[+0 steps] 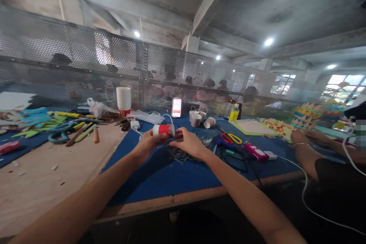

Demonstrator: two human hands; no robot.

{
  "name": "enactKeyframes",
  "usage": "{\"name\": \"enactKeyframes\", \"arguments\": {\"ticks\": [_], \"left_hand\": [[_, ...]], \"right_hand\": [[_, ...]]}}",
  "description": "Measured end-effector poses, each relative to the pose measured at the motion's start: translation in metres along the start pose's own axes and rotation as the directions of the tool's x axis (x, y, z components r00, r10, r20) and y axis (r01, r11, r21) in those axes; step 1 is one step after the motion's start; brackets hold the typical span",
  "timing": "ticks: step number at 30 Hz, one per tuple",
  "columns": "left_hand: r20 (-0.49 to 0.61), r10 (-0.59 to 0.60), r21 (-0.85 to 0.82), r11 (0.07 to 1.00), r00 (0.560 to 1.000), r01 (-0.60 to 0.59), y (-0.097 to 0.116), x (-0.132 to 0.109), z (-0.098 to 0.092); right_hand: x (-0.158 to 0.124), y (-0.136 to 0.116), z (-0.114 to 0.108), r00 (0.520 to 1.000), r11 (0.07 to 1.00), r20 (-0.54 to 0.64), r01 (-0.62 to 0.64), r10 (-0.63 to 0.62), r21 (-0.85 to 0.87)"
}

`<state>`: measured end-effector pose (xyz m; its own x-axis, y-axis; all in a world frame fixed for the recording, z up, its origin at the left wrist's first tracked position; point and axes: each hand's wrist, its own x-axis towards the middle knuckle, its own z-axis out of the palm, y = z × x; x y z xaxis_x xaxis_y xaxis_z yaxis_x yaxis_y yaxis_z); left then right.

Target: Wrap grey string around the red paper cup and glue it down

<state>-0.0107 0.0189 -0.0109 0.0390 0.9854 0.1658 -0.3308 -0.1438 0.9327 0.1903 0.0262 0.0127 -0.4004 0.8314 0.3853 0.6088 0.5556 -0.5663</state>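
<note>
My left hand [147,143] is closed around a red-and-white paper cup [162,130], held on its side above the blue mat [171,177]. My right hand [188,143] is pinched at the cup's open end, its fingers pressed together on something small that I cannot make out. A tangle of grey string or wire [180,155] lies on the mat just under both hands.
A stack of white cups [123,101] stands at the back, loose cups [200,119] and a yellow bottle [233,113] further right. Scissors [228,138] and a pink tool [256,151] lie right of my hands. Another person's arms [305,145] rest at right. Mesh fence behind.
</note>
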Motion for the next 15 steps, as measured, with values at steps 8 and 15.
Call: {"name": "enactKeyframes", "arguments": {"ticks": [8,15], "left_hand": [[-0.028,-0.038,0.098,0.994,0.999,0.041,-0.003,-0.002,0.004],[0.010,-0.054,0.173,0.984,0.999,0.051,-0.005,-0.005,0.010]], "right_hand": [[0.003,0.009,-0.002,0.982,0.992,-0.150,0.109,-0.117,-0.065],[0.005,0.016,-0.006,0.924,0.955,-0.246,0.297,-0.293,-0.020]]}}
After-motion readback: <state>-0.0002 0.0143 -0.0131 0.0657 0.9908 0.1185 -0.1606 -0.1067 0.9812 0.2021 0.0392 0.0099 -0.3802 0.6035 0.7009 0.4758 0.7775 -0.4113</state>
